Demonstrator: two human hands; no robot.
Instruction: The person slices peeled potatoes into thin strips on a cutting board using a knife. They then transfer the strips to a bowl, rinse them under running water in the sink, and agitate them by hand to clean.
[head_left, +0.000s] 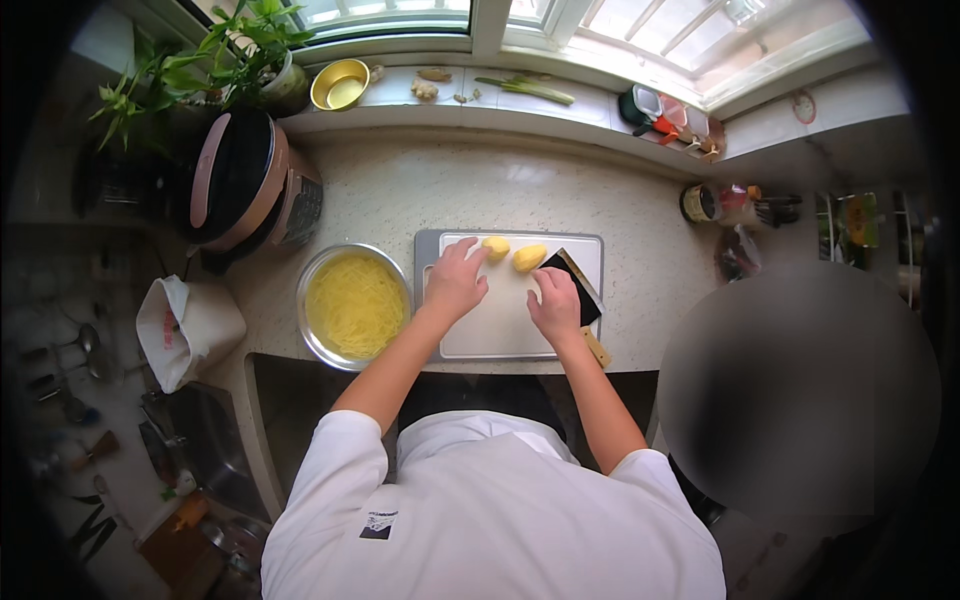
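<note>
Two peeled potatoes lie near the far edge of a white cutting board with a grey rim (487, 330). Beside the left potato (496, 248) is my left hand (457, 279), its fingertips at or against it; contact is hard to tell. My right hand (556, 304) hovers just below the right potato (529, 258), fingers spread and holding nothing. Partly under that hand, a cleaver rests slantwise on the board's right side, with its dark blade (574, 281) on the board and its wooden handle (596, 346) reaching past the near corner. Shredded potato fills a metal bowl (302, 315) left of the board.
A rice cooker (255, 180) and an open white bag (199, 326) stand at the left. Along the windowsill are a potted plant (285, 82), a golden bowl (340, 84), ginger (424, 90), scallions (529, 90) and seasoning boxes (667, 120). Bottles and jars (697, 203) stand at the right.
</note>
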